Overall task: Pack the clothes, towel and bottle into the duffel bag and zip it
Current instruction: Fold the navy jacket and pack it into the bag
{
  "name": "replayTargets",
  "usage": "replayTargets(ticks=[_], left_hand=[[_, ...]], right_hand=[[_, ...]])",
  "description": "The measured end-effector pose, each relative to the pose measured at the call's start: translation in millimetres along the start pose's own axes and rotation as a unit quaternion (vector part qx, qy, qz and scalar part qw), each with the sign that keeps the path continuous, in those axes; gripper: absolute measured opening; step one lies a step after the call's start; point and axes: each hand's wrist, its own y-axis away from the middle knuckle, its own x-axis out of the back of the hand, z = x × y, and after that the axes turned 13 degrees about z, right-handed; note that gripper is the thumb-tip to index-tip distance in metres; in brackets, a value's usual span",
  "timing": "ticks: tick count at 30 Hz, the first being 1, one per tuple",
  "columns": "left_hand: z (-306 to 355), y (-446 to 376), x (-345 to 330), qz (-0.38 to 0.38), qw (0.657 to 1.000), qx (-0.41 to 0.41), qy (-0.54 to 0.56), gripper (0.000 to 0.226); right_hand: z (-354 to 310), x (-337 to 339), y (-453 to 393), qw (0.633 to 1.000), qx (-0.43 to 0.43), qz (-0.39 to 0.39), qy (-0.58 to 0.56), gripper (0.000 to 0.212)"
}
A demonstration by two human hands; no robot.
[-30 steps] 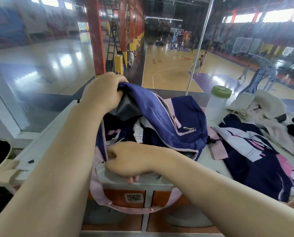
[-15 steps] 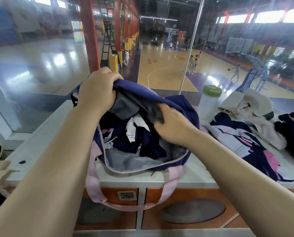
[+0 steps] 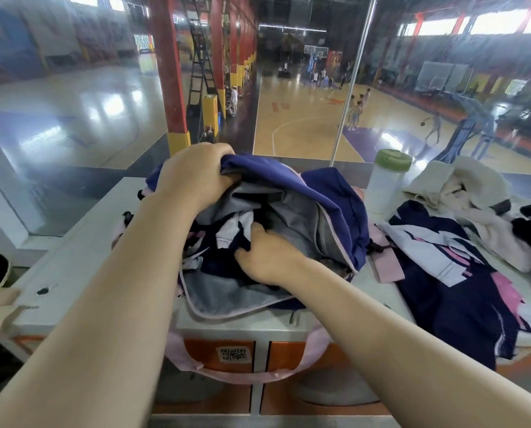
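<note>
Head view: stowing a garment in the open bag.

The left hand [image 3: 193, 174] is clenched on the bag [image 3: 335, 208] flap, lifting it clear. The right hand [image 3: 267, 257] is curled around a navy-and-white garment [image 3: 227, 239] inside the bag. Recommended: keep the flap high and press the fabric flat into the far corner, leaving room. The bag holds only that garment. Outside on the counter [image 3: 72, 251] remain the bottle [image 3: 384, 186], the towel [image 3: 461, 193] and a jersey [image 3: 443, 267], at the right.
</note>
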Motion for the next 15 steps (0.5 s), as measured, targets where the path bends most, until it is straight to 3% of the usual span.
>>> replayTargets(ticks=[5,15], left_hand=[[5.4,-4.0,-6.8,0.018,0.999,-0.008,-0.029,0.013],[20.4,-6.6,3.1,-0.03,0.997,-0.011,-0.065,0.034]], right_hand=[[-17.0,-4.1,14.1,0.997,0.05,-0.053,-0.006,0.05],[12.6,32.7,23.4,0.997,0.077,-0.028,0.011,0.065]])
